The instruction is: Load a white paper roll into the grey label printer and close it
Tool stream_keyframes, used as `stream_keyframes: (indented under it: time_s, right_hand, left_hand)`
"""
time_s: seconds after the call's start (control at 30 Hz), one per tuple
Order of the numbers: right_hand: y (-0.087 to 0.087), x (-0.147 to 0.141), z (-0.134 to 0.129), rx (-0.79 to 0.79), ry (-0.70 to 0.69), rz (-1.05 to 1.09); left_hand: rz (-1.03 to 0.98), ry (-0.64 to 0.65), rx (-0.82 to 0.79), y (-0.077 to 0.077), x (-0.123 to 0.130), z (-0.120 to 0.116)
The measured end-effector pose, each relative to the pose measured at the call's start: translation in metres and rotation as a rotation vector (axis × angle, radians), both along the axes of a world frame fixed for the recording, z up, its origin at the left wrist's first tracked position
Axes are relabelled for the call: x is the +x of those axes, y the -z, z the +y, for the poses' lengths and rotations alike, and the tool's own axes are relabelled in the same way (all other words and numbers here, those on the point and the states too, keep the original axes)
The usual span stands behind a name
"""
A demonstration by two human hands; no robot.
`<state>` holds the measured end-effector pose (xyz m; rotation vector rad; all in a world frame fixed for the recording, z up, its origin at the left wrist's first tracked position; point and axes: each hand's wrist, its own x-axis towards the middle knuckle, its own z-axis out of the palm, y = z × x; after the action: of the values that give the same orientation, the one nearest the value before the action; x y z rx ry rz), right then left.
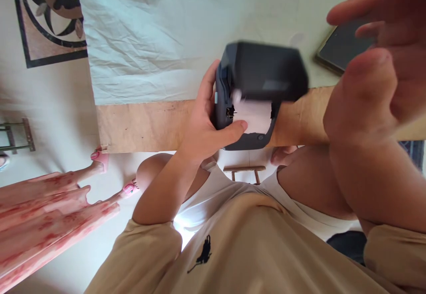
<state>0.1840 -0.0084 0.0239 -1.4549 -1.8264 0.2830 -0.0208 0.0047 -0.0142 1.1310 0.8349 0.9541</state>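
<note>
Gripped in my left hand (203, 127) is a dark portable label printer (244, 141), held over the table's near edge. Its lid (271, 70) stands raised and looks blurred. A strip of white paper (254, 116) lies across the printer's opening, and my left thumb rests on it. My right hand (376, 59) is off to the right, apart from the printer, with its fingers spread and nothing visible in them. Behind its fingers, a dark smartphone (349, 43) lies on the cloth, partly hidden.
A pale cloth (143, 41) covers most of the wooden table (143, 125), leaving a bare strip in front. At the left stands a person in a pink patterned garment (56, 214) and pink slippers. A small stool (16, 134) is farther left on the tiled floor.
</note>
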Motion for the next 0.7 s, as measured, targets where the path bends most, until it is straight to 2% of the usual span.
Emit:
stream_keyframes:
  time_s: [0.27, 0.43, 0.7]
  right_hand:
    - [0.011, -0.007, 0.003, 0.031, -0.155, -0.182]
    - [0.016, -0.007, 0.003, 0.025, -0.149, -0.256]
    - [0.019, -0.008, 0.005, -0.020, -0.153, -0.271]
  left_hand:
    - [-0.098, 0.011, -0.108, -0.012, 0.002, -0.005]
    - [-0.069, -0.079, -0.151, -0.016, 0.007, -0.005]
    - [-0.070, -0.041, -0.163, -0.019, 0.006, -0.003]
